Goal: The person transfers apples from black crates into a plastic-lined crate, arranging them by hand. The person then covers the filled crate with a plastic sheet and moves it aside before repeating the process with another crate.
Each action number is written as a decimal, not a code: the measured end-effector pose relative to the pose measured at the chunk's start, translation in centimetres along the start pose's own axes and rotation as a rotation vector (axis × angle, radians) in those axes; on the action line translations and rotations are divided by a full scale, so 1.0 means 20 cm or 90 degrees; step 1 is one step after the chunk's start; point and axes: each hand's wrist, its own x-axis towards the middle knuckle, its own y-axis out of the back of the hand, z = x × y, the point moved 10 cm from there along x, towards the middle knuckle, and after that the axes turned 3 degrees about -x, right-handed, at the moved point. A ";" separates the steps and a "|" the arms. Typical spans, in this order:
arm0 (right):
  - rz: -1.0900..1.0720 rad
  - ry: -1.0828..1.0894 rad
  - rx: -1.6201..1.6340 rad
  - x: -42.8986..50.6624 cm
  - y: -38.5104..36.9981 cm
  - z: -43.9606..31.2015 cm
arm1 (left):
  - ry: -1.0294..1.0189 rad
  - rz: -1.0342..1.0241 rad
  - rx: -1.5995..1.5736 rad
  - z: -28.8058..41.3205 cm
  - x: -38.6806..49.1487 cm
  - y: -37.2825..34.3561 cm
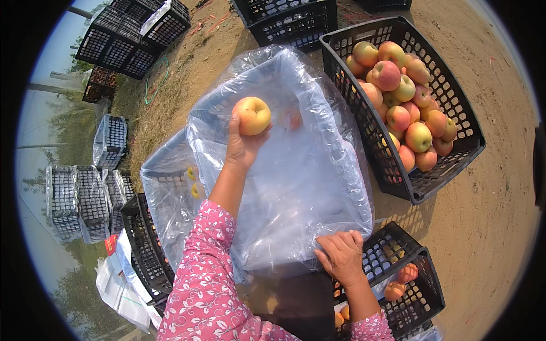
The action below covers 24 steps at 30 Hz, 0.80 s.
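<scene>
My left hand [245, 145] holds a yellow-red apple [252, 116] above a crate lined with clear plastic film [294, 192]. Under the film, near the far end, a blurred reddish apple [291, 118] shows faintly. At the near right corner, my right hand [343, 257] rests with bent fingers on the lined rim; whether it grips the film is hard to tell. Right of the lined crate stands a black plastic crate [448, 183] with a heap of red and yellow apples [401, 98].
Another film-lined crate [166, 204] with a few apples adjoins on the left. Near my right forearm is a black crate [433, 273] holding some apples. Stacked black crates [123, 42] and film-covered crates [89, 200] stand at left, another crate [294, 25] ahead. Bare soil [490, 213] lies right.
</scene>
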 end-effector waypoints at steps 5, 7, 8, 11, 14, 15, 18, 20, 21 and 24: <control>-0.007 -0.004 -0.037 0.00 -0.02 -0.01 | 0.125 0.151 0.243 -0.35 0.24 0.32; -0.018 -0.008 -0.045 0.00 -0.03 0.00 | 0.062 0.199 0.400 -0.35 0.36 0.38; -0.020 -0.010 -0.042 0.00 -0.03 0.00 | 0.030 0.219 0.480 -0.34 0.38 0.40; -0.019 -0.022 -0.048 0.00 -0.03 0.00 | -0.061 0.358 0.951 -0.16 0.38 0.48; -0.018 -0.032 -0.058 0.00 -0.04 0.00 | -0.091 0.325 1.073 -0.08 0.36 0.51; -0.022 -0.039 -0.056 0.01 -0.04 0.00 | -0.144 0.318 1.051 -0.05 0.33 0.50; -0.024 -0.049 -0.051 0.01 -0.05 0.01 | -0.246 0.224 1.025 -0.05 0.26 0.41; -0.024 -0.037 -0.074 0.01 -0.06 -0.01 | -0.224 0.059 1.071 -0.16 0.24 0.33; -0.029 -0.043 -0.079 0.01 -0.06 0.00 | -0.212 0.009 1.073 -0.20 0.24 0.30; -0.039 -0.047 -0.078 0.01 -0.07 0.00 | -0.204 -0.071 1.064 -0.27 0.28 0.24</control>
